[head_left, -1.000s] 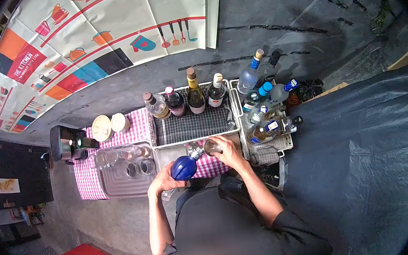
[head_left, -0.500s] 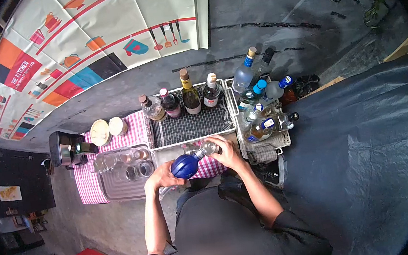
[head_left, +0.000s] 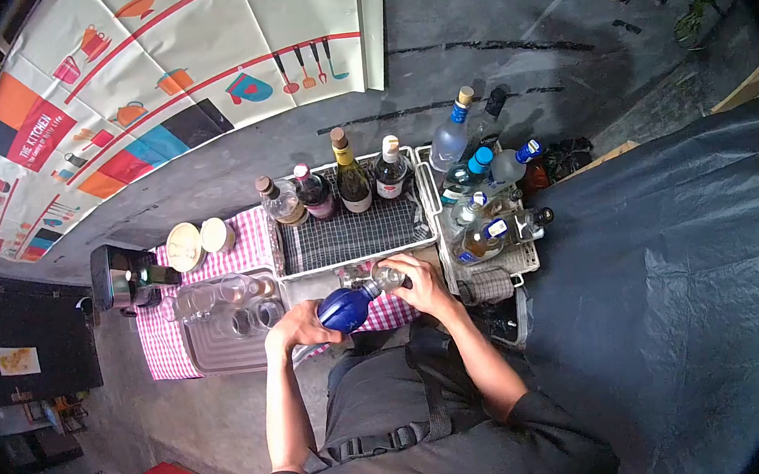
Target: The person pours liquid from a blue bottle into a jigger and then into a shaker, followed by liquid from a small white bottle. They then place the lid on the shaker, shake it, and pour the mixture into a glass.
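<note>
A round blue bottle [head_left: 344,312] lies tilted in my left hand [head_left: 300,327], whose fingers are wrapped about its body. Its clear neck points up and right, with the mouth right at a small clear glass [head_left: 387,278]. That glass is in the grip of my right hand [head_left: 423,286], thumb and fingers around its side. Both hands are over the checked pink-and-white cloth [head_left: 396,312], in front of a white wire basket [head_left: 359,261]. Any liquid at the bottle's mouth is too small to make out.
Four-sided grey tray [head_left: 218,358] at left carries several clear glasses. Behind it stand two pale tubs [head_left: 185,247] and a black appliance [head_left: 115,273]. Several bottles, including a wine bottle [head_left: 353,185], stand in the basket. A white crate [head_left: 518,267] at right holds more bottles.
The view has shifted slightly, bringing a black strap and buckle on my front into sight. Both hands keep the bottle and glass together in almost the same pose.
</note>
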### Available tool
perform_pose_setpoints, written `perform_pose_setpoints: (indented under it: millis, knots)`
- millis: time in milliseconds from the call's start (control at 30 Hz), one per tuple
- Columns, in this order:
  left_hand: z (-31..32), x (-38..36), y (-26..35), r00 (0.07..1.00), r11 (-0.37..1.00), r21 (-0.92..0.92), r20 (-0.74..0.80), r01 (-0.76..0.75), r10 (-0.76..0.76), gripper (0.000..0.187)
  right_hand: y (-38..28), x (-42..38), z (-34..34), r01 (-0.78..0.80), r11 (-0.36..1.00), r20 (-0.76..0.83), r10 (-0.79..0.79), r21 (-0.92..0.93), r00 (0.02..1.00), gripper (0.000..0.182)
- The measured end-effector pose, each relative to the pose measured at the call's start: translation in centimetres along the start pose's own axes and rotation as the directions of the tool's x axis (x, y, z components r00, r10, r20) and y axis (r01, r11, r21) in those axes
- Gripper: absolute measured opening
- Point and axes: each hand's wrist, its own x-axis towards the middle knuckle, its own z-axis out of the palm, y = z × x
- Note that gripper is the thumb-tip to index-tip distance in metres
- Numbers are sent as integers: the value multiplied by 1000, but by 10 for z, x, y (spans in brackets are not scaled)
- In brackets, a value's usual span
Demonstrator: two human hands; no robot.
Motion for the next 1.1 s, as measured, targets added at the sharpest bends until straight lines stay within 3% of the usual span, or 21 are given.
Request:
perform_pose_setpoints:
  millis: [400,667,867,1100]
  knots:
    - [4,4,-8,999,998,32,-14,45,-44,76,0,-1,0,19,1000,25,-19,-15,1000,52]
    - [-3,-4,9,996,996,33,35,86,-87,64,-6,-2,0,-2,1000,31,2,-11,1000,52]
    - [-5,-7,14,991,991,41,40,124,-126,66,-1,-3,4,2,999,35,-1,-37,999,54]
    - [-3,-2,3,995,996,15,42,88,-89,70,-7,-1,2,-19,1000,42,19,-8,999,54]
